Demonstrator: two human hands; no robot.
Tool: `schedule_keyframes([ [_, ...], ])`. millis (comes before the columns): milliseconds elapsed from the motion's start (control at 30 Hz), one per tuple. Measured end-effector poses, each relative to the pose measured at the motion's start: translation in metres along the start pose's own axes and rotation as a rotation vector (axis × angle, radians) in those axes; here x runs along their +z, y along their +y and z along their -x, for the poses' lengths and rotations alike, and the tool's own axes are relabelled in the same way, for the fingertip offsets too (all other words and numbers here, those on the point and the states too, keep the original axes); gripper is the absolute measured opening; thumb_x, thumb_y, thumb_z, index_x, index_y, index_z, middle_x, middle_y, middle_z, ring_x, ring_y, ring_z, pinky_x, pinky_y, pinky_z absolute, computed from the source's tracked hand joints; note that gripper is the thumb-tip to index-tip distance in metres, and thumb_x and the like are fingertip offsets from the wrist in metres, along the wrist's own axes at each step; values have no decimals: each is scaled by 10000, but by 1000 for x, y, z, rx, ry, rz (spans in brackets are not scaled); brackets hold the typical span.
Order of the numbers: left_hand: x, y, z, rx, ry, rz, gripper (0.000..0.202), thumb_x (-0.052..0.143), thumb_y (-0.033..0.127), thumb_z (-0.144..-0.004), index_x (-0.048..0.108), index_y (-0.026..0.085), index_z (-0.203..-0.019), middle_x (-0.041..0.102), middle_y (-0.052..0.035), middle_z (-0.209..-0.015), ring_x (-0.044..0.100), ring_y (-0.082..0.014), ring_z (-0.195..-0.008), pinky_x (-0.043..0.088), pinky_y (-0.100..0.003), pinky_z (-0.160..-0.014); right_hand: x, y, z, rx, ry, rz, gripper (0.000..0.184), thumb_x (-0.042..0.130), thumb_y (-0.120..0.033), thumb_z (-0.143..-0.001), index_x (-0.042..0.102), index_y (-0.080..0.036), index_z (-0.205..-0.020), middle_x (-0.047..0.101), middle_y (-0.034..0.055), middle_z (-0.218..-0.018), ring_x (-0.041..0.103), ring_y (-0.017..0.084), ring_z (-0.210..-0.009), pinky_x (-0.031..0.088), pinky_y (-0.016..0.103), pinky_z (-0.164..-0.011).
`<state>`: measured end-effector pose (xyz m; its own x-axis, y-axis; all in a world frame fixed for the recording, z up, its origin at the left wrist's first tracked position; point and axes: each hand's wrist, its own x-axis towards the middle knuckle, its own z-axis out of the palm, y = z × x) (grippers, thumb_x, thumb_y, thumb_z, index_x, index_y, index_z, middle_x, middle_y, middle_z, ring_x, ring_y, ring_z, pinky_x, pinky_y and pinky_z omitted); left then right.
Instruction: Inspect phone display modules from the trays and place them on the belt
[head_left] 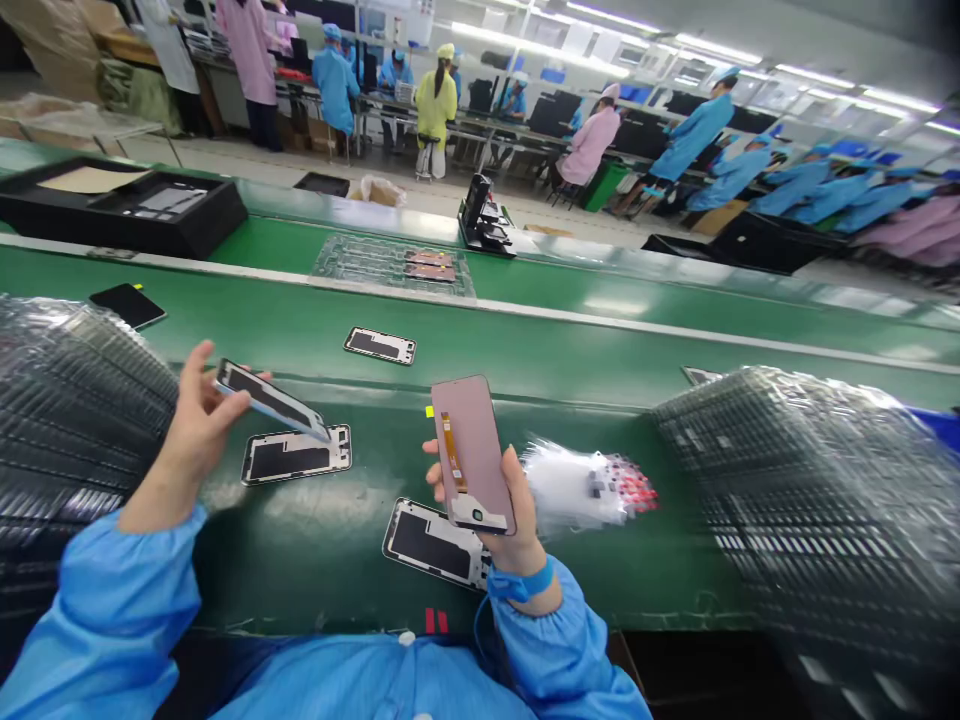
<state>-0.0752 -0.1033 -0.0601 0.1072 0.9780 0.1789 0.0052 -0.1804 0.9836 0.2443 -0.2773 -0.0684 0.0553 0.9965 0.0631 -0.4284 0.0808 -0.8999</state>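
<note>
Between the thumb and fingers of my left hand [201, 410] is a phone frame [274, 398], tilted, its lower end over a second phone frame [296, 456] lying on the green bench. My right hand [517, 510] grips a phone screen [474, 450] from below, its brownish back facing me. An orange flex cable [451, 450] runs along that back, and a yellow tab sticks out at its left edge. Below the right hand lies a third phone frame [431, 543], partly covered by the hand. A blue wrist strap [523, 584] circles my right wrist.
Stacks of clear plastic trays [75, 400] [817, 480] rise at both sides. A pile of white strips with red ends [585, 485] lies right of centre. Farther back are another phone frame [380, 345], a clear tray [345, 262], a black fixture [484, 220] and a black box [202, 215]. Co-workers sit beyond.
</note>
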Motion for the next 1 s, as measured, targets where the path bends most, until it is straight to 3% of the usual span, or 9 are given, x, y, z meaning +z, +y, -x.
schedule_keyframes([
  [100,42,18,36,-246,-229,315,941,906,434,-640,446,327,-1454,661,-87,-1317,564,-398,-1282,529,-456,-975,6,-2,2,-140,17,95,566,471,-622,-939,579,-212,-1314,628,164,-1354,699,299,-1052,605,458,-844],
  [167,65,23,58,-301,-367,435,858,912,375,-635,531,306,-1400,617,-109,-1402,493,-405,-1363,505,-463,-1024,8,-2,5,-205,-2,152,576,615,-557,-900,525,-252,-1380,578,142,-1428,644,319,-1205,552,509,-987],
  [333,89,18,87,-357,-588,558,817,861,455,-692,530,342,-1430,568,-104,-1472,526,-405,-1334,493,-478,-1034,9,-2,15,-263,-83,396,677,699,-480,-894,432,-271,-1480,494,145,-1512,502,304,-1387,431,515,-1136],
  [533,87,19,88,-362,-588,521,883,865,496,-661,514,334,-1455,572,-104,-1466,572,-401,-1279,507,-445,-1013,7,-10,20,-344,-206,747,626,687,-464,-896,502,-233,-1448,509,163,-1485,485,316,-1389,432,484,-1131],
  [800,85,18,87,-249,-605,430,868,852,468,-693,507,314,-1475,578,-104,-1448,521,-393,-1336,466,-430,-1066,4,-15,22,-324,-290,817,613,646,-479,-922,496,-215,-1454,510,175,-1473,501,304,-1373,448,464,-1114],
  [1000,96,19,93,-241,-603,356,879,879,437,-678,511,308,-1466,522,-109,-1513,478,-394,-1380,465,-398,-1067,10,-2,24,-349,-247,875,671,687,-486,-899,464,-228,-1477,504,177,-1470,501,308,-1374,459,466,-1110],
])
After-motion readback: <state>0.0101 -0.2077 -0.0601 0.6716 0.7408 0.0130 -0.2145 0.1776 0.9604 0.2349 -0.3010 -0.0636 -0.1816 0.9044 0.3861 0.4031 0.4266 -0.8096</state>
